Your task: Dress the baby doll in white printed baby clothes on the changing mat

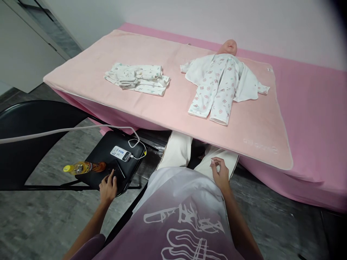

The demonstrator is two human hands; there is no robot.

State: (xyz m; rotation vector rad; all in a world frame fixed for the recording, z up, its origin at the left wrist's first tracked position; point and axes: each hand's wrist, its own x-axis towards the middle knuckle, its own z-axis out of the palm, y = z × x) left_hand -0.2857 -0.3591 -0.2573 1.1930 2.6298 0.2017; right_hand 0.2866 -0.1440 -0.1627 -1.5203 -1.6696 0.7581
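Observation:
My left hand is over the front edge of a black chair seat, index finger stretched out to a dark phone-like slab; it grips nothing. A bottle of orange-brown drink with a yellow cap lies beside that hand. My right hand rests over my right thigh, fingers curled toward the thumb; a small pale spot shows at the fingertips, too small to name. On the pink-covered table, a baby doll lies under a white top and patterned baby pants.
Folded patterned baby clothes lie left of the doll on the pink mat. A white device with a cable sits on the black chair. Another black chair back stands at the left.

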